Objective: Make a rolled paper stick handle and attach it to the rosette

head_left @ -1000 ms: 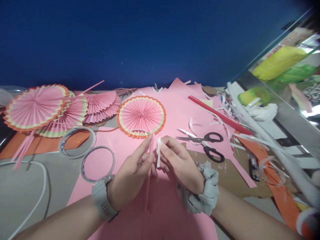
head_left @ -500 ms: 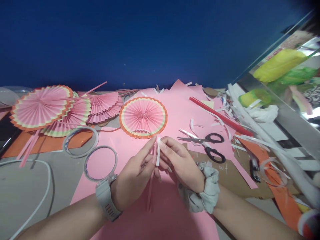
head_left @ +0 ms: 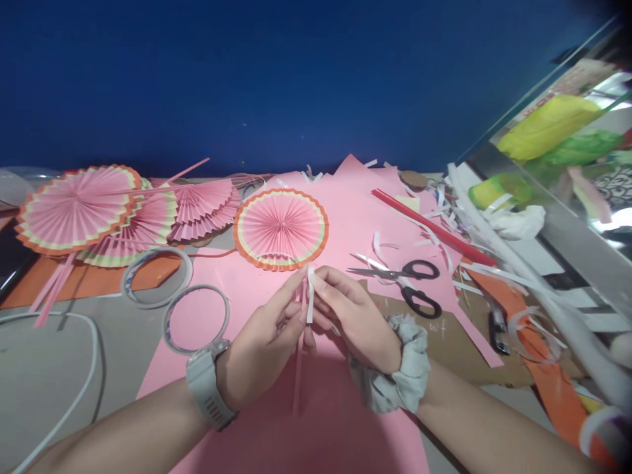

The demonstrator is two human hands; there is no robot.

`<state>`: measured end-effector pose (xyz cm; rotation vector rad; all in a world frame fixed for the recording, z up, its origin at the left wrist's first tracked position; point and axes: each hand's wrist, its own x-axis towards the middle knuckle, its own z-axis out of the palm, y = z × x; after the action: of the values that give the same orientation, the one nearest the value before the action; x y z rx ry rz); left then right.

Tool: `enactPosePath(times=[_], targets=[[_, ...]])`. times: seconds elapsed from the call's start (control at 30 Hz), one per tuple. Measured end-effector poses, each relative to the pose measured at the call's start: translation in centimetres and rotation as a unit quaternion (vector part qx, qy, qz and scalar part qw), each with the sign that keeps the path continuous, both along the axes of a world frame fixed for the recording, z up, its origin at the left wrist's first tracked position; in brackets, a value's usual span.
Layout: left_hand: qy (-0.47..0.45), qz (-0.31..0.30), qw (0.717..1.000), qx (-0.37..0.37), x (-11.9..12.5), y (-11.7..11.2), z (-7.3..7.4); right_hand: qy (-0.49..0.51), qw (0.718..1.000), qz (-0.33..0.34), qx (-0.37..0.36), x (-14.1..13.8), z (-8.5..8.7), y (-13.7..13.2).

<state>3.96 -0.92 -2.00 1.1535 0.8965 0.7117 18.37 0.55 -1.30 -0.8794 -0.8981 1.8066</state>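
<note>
My left hand (head_left: 269, 339) is closed on a narrow pink paper strip (head_left: 297, 382), which hangs down below the fingers. My right hand (head_left: 353, 316) pinches a short white strip (head_left: 310, 303) against the pink one, and the fingertips of both hands nearly meet. Just beyond them lies a round pleated paper fan (head_left: 281, 227), pink with a pale yellow band and an orange rim. Beneath everything spreads a large pink paper sheet (head_left: 345, 421). Black-handled scissors (head_left: 402, 273) rest with blades apart to the right of my right hand.
More pleated fans (head_left: 79, 207) are piled at the left. Two tape rolls (head_left: 196, 319) lie left of my hands. A red stick (head_left: 429, 227), white paper scraps, brown cardboard (head_left: 459, 349) and a long white tube (head_left: 533, 276) occupy the right. A blue wall (head_left: 296, 85) stands behind.
The whole view has shifted slightly. Both hands keep their pinch on the strips, and the white strip's position between the fingers is almost the same.
</note>
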Motion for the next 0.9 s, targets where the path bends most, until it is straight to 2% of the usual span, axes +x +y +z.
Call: enactPosePath(times=[0.23,0.47,0.67,0.9], targets=[[-0.040,-0.019,0.999,-0.014,0.0,0.1,0.4,0.038,0.999,0.011,-0.024,-0.1,0.3,-0.1],[-0.058,-0.026,0.998,-0.021,0.2,0.0,0.6,0.034,0.999,0.009,-0.042,0.0,0.8,0.1],[-0.066,-0.022,0.997,-0.036,0.1,-0.1,0.8,0.029,0.998,0.047,-0.030,0.2,0.5,0.2],[-0.059,-0.026,0.997,-0.033,0.1,0.0,1.0,0.015,0.998,0.046,-0.040,0.2,0.5,0.2]])
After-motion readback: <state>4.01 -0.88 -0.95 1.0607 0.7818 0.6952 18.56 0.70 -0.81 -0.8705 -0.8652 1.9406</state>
